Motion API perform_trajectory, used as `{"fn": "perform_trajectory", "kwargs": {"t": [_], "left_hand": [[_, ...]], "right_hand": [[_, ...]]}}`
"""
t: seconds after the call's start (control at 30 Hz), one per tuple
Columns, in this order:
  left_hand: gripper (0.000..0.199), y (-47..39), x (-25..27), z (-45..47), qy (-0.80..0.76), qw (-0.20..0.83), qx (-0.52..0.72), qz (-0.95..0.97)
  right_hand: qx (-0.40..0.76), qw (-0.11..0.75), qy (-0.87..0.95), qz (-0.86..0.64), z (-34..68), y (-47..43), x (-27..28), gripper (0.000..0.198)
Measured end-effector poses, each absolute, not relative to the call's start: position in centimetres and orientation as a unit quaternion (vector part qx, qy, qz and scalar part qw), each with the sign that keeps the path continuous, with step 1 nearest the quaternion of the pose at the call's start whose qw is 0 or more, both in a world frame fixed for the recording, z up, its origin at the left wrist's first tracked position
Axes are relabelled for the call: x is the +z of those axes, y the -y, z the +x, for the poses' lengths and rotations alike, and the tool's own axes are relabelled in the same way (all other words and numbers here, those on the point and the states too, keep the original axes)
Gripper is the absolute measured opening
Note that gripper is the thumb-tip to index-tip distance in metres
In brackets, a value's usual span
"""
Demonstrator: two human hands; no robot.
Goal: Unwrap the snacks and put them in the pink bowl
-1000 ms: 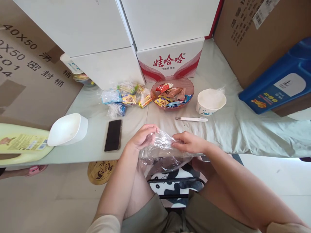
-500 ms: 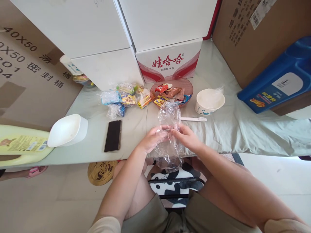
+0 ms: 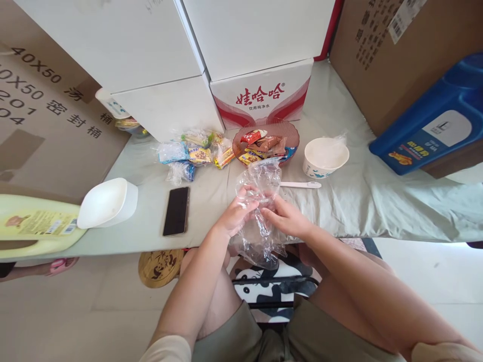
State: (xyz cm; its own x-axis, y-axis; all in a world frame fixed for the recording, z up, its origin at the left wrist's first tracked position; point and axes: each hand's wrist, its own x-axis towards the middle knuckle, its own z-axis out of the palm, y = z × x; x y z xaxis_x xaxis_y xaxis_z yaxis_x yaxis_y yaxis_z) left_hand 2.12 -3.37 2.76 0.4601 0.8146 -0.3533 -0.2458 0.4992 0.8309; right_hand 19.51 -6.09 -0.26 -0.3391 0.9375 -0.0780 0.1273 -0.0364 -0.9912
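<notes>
A crinkled clear plastic bag (image 3: 256, 239) hangs over the table's front edge, gathered at its middle between my two hands. My left hand (image 3: 239, 211) is closed on its left side, the thumb pressed against the plastic. From the right, my right hand (image 3: 285, 213) pinches the same bag. The bag's upper part overlaps the front of a pink glass bowl (image 3: 241, 138) that holds wrapped snacks (image 3: 266, 143). A white plastic cutter (image 3: 302, 185) lies just beyond my right hand. Right of the bowl stands a paper cup (image 3: 315, 168) with clear plastic in it.
More wrapped snacks (image 3: 199, 155) are piled left of the bowl. A phone (image 3: 176, 211), a white plastic container (image 3: 130, 201) and a yellow jug (image 3: 41, 221) are on the left. A blue bottle (image 3: 426, 130) leans at right. Boxes (image 3: 264, 98) line the back. Another person's foot (image 3: 62, 265) shows below.
My left hand's fingers have moved up and spread into the bag, and its upper part has widened and crumpled leftward. My right hand has shifted slightly. The view has moved a little.
</notes>
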Motion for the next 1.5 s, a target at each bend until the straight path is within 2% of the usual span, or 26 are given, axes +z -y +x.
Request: {"fn": "perform_trajectory", "kwargs": {"t": [0.23,0.47,0.73,1.23,1.5], "left_hand": [[0.045,2.9,2.8,2.4,-0.443,0.735,0.362,0.363],[0.047,2.5,3.1,2.0,-0.481,0.703,0.388,0.353],[0.04,2.3,3.0,1.9,-0.491,0.68,0.401,0.369],[0.037,2.0,3.3,1.6,-0.488,0.698,0.445,0.278],[0.037,1.5,3.0,1.3,-0.482,0.666,0.495,0.28]], "right_hand": [[0.479,0.387,0.633,-0.47,20.3,5.8,0.4,0.028],[0.41,0.421,0.609,-0.533,20.6,5.3,1.0,0.03],[0.412,0.46,0.554,-0.558,20.9,5.1,1.2,0.026],[0.408,0.451,0.556,-0.567,21.0,4.8,1.1,0.027],[0.408,0.456,0.549,-0.569,21.2,4.8,1.3,0.026]]}}
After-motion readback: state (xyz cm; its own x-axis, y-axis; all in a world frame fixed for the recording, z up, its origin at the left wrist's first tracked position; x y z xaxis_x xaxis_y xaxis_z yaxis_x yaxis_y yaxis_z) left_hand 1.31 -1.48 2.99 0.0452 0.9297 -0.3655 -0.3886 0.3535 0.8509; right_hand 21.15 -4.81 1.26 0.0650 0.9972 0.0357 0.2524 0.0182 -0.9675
